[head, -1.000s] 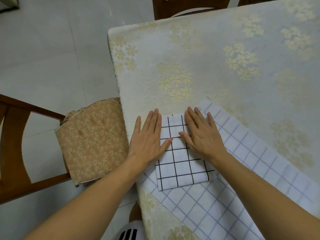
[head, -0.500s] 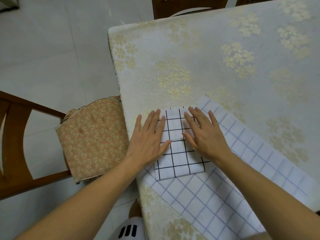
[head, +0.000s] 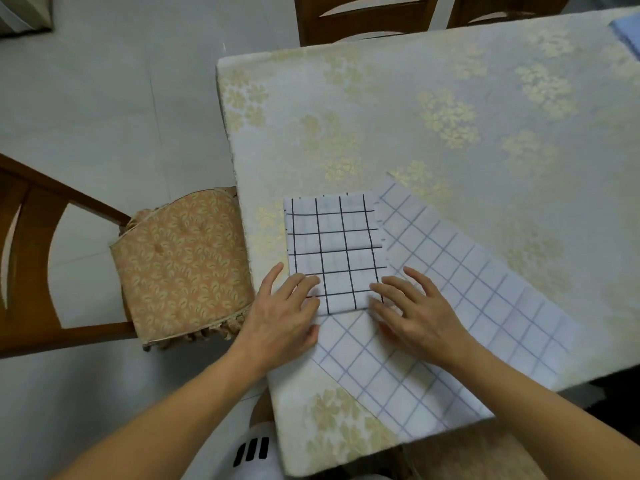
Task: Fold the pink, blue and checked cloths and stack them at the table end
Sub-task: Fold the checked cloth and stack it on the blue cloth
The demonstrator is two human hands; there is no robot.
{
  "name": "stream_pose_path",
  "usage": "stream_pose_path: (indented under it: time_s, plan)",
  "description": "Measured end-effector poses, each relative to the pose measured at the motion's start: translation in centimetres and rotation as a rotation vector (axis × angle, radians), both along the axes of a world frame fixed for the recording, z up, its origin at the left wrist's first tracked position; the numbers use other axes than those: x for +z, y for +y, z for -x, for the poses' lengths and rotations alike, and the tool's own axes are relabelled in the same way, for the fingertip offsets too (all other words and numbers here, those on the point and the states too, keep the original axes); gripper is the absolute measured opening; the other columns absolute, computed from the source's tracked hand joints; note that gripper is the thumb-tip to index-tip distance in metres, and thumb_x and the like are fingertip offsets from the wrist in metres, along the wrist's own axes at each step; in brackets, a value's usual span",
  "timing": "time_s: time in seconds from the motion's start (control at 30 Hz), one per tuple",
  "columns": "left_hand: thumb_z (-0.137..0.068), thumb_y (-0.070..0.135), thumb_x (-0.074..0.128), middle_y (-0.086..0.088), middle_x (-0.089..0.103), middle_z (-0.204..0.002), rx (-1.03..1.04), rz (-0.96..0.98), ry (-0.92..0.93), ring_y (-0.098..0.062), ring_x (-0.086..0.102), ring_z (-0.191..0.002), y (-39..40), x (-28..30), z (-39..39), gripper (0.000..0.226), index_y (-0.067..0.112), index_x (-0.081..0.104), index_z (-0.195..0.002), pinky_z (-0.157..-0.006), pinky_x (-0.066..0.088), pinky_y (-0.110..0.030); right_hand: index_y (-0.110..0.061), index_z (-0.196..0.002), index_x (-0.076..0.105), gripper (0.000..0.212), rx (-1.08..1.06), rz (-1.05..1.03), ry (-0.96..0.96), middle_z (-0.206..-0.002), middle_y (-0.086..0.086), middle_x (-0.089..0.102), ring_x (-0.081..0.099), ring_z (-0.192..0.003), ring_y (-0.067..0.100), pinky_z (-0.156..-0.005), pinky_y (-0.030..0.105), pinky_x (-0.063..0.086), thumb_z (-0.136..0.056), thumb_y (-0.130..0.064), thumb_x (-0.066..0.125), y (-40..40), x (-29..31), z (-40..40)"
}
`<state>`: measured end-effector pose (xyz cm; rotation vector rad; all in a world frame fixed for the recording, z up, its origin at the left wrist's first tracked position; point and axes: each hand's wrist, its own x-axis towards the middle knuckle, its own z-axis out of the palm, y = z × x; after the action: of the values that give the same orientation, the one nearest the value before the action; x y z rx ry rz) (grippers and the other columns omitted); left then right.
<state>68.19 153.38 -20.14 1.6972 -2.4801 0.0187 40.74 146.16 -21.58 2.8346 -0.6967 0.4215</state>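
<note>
Black-checked cloth [head: 333, 252] lay folded near the table's [head: 450, 109] left edge, overlapping a blue-checked cloth [head: 450, 306] spread flat. Left hand [head: 282, 313] and right hand [head: 417, 313] rested on its near corners, fingers straight, slightly spread, gripping nothing. Blue cloth [head: 628, 32] at far right corner. Cushioned chair [head: 180, 265] on the left.

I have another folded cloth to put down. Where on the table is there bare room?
Bare tablecloth runs from the far edge by the chairs down to the black-checked cloth. The near corner is crowded: that cloth overlaps the blue-checked cloth, with the left hand and right hand there.
</note>
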Motion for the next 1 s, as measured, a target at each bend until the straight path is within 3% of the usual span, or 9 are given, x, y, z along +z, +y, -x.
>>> stream_pose_path:
  time_s: [0.3,0.6,0.7,1.0]
  plan:
    - [-0.076,0.025,0.062,-0.008,0.062,-0.123,0.033,0.044,-0.049,-0.026,0.058,-0.112,0.4,-0.4,0.6,0.025,0.009,0.071,-0.093,-0.110,0.034,-0.059,-0.007,-0.089,0.073,0.005,-0.041,0.093,-0.021,-0.122,0.013,0.068,0.066,-0.108,0.032,-0.106,0.057,0.041,-0.091,-0.010,0.069,0.4,-1.0,-1.0]
    - [-0.077,0.024,0.056,-0.004,0.061,-0.110,0.077,-0.007,-0.123,-0.025,0.058,-0.097,-0.9,-0.5,0.6,0.024,0.010,0.069,-0.092,-0.108,0.035,-0.056,-0.007,-0.082,0.072,0.018,-0.069,0.095,0.052,-0.123,0.014,0.066,0.064,-0.110,0.033,-0.110,0.057,0.037,-0.094,-0.008,0.059,-0.6,-0.7,-2.0]
    - [-0.077,0.025,0.056,-0.004,0.062,-0.110,0.097,-0.010,-0.104,-0.026,0.059,-0.096,-1.1,-0.7,0.5,0.024,0.009,0.069,-0.091,-0.108,0.035,-0.055,-0.006,-0.082,0.072,0.012,-0.087,0.100,0.028,-0.121,0.014,0.067,0.065,-0.107,0.033,-0.109,0.057,0.039,-0.091,-0.008,0.065,-0.7,-0.9,-2.2]
    - [-0.078,0.026,0.054,-0.002,0.066,-0.111,0.127,0.090,0.058,-0.022,0.061,-0.097,-1.4,-0.3,0.4,0.022,0.012,0.071,-0.083,-0.106,0.038,-0.052,-0.006,-0.087,0.071,0.016,-0.149,0.100,-0.028,-0.117,0.014,0.069,0.067,-0.102,0.033,-0.102,0.059,0.043,-0.095,-0.012,0.059,-1.0,-0.8,-3.5]
